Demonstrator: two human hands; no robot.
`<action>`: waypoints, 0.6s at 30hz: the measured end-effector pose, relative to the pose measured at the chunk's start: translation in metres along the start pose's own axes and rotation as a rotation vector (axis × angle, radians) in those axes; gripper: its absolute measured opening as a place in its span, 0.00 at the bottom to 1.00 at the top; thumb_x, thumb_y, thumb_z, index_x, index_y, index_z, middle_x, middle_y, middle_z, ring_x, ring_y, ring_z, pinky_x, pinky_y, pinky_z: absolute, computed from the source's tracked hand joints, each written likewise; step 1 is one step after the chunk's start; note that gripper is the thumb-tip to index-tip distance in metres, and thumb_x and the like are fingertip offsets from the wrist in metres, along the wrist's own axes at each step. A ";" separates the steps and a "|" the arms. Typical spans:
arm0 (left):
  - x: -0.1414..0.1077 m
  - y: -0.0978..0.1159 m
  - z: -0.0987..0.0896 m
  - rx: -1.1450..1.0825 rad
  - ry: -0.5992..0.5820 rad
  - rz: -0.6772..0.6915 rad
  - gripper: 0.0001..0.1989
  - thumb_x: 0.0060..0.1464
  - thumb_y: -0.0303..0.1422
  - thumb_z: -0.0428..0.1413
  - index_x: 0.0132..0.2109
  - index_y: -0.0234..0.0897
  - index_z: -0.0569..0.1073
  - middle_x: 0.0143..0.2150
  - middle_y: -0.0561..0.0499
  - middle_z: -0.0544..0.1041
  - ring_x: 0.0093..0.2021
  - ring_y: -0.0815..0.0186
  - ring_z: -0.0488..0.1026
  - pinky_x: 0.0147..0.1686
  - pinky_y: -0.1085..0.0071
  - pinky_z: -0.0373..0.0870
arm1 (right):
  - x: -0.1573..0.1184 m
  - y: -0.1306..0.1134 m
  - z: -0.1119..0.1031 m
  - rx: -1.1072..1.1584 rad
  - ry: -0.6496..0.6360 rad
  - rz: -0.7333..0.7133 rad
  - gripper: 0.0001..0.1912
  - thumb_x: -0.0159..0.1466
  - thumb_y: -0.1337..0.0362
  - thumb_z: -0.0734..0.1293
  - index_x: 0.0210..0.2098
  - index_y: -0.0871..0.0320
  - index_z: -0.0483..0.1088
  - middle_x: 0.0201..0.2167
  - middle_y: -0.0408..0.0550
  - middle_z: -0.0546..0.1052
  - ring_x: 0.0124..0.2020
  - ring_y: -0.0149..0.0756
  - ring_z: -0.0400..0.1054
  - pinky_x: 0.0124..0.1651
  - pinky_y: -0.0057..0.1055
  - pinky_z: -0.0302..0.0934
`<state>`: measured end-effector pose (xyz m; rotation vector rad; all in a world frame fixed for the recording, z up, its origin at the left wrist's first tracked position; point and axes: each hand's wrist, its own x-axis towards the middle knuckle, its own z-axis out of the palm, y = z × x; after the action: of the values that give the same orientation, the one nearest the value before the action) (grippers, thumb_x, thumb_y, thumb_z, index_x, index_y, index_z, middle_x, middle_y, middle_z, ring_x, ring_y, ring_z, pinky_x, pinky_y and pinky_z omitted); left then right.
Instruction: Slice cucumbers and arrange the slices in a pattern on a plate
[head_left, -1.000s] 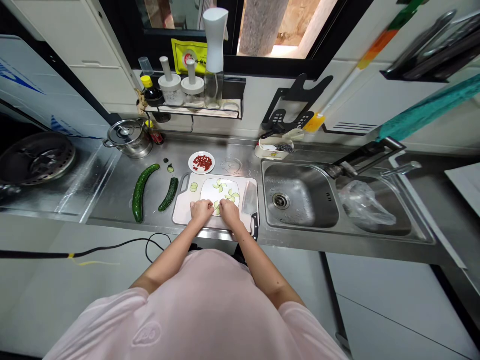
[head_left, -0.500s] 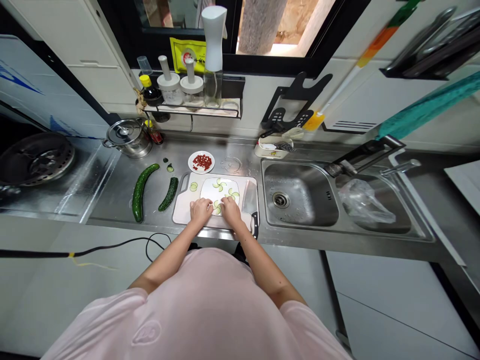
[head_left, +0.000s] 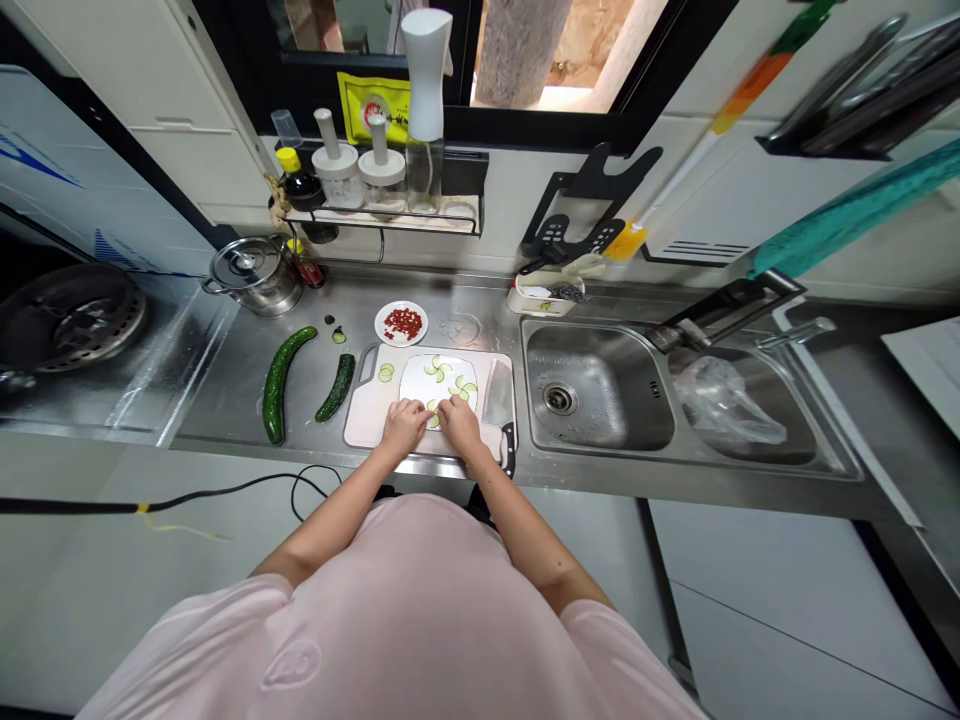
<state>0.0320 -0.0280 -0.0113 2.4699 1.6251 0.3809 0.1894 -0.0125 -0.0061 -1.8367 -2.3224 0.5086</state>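
Both my hands meet over the near edge of a white square plate that lies on a cutting board. Thin cucumber slices form curved, petal-like fans on the plate. My left hand has its fingers bent together at the slices nearest me. Close beside it, my right hand pinches at the same fan, its fingertips on a slice. A few spare round cucumber slices rest on the board's left part. At the right lies a kitchen knife, its black handle toward me.
Left of the board lie a whole cucumber and a cut cucumber piece. Behind stands a small plate of chopped red pieces. A steel pot is at the back left. The sink is on the right, with a plastic bag in its second basin.
My right hand has shifted slightly left, and its fingertips are now closer to my left hand's over the near cucumber fan. The other things stay in place.
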 end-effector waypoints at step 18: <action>-0.002 -0.002 -0.001 0.004 0.044 0.010 0.14 0.55 0.27 0.51 0.45 0.45 0.75 0.41 0.48 0.72 0.42 0.61 0.63 0.39 0.65 0.55 | -0.001 0.007 0.003 0.054 0.063 -0.021 0.11 0.67 0.66 0.55 0.39 0.58 0.69 0.38 0.50 0.68 0.37 0.35 0.59 0.37 0.28 0.52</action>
<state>0.0290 -0.0288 -0.0117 2.4904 1.6323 0.4372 0.1947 -0.0129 -0.0115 -1.7757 -2.2626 0.4972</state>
